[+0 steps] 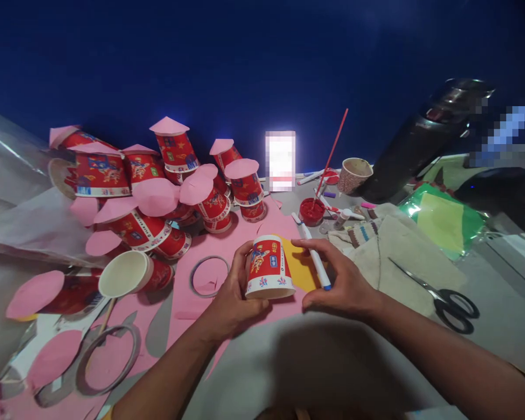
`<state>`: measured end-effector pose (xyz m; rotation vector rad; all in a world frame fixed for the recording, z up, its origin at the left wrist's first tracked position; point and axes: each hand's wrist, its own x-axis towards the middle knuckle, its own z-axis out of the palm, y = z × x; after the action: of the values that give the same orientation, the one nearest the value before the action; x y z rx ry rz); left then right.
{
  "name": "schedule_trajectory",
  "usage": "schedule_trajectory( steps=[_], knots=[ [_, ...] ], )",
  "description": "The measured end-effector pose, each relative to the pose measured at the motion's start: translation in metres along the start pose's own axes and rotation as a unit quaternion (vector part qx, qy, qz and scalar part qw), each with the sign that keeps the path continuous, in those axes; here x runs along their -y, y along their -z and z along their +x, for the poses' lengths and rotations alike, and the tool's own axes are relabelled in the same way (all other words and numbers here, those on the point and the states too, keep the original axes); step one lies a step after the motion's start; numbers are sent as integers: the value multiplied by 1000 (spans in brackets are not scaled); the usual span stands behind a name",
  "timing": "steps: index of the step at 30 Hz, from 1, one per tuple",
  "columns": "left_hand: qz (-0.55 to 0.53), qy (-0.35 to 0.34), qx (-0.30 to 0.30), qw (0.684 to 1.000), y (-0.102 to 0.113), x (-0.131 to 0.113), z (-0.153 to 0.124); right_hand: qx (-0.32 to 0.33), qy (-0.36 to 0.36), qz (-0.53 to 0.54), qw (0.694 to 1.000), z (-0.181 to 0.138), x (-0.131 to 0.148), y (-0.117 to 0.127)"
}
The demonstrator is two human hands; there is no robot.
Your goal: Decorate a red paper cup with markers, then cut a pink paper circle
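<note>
The left hand grasps a red-and-white paper cup, its wide rim downward, with the thumb low by the rim and the fingers around the far side. Just across from it the right hand is curved but clasped on nothing, thumb and fingers spread well apart; a white marker with a blue end runs between them, and whether the hand touches it cannot be told. Between the cup and the marker shows orange-yellow paper, and beneath them lies a pink sheet on the grey bench. Near the left hand, on its outer side, is a grey ring; farther left are a tilted cup with a pale inside and a larger grey ring. Ahead and left of that hand crowd red cups topped with pink paper cones. Beyond the right hand stands a red pot with a thin red stick; to its right lie cloth and black-handled scissors, and farther ahead leans a black flask.
</note>
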<state>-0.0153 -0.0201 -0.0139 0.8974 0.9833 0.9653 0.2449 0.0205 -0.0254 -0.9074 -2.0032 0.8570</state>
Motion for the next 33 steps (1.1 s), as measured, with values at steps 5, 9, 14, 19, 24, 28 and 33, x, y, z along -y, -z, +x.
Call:
schedule_trajectory(
  steps=[5, 9, 14, 19, 24, 28, 33],
  knots=[
    [55, -26, 40, 997, -16, -1, -2, 16, 11, 55, 998, -2, 1, -2],
    [68, -50, 46, 995, -16, -5, -2, 1, 42, 40, 998, -2, 1, 0],
    [42, -57, 55, 996, -4, -7, -3, -9, 18, 85, 996, -3, 5, 0],
    [18, -33, 79, 996, 2, -8, -7, -2, -23, 128, 991, -5, 9, -5],
    [49, -44, 44, 997, 2, -11, -4, 24, 3, 66, 998, -4, 10, -3],
    [187, -129, -58, 972, 1, -10, 1, -15, 0, -6, 1000, -3, 5, -3],
    [368, -240, -116, 891, 9, -2, 4, -95, 1, -13, 995, -5, 2, -6]
  ],
)
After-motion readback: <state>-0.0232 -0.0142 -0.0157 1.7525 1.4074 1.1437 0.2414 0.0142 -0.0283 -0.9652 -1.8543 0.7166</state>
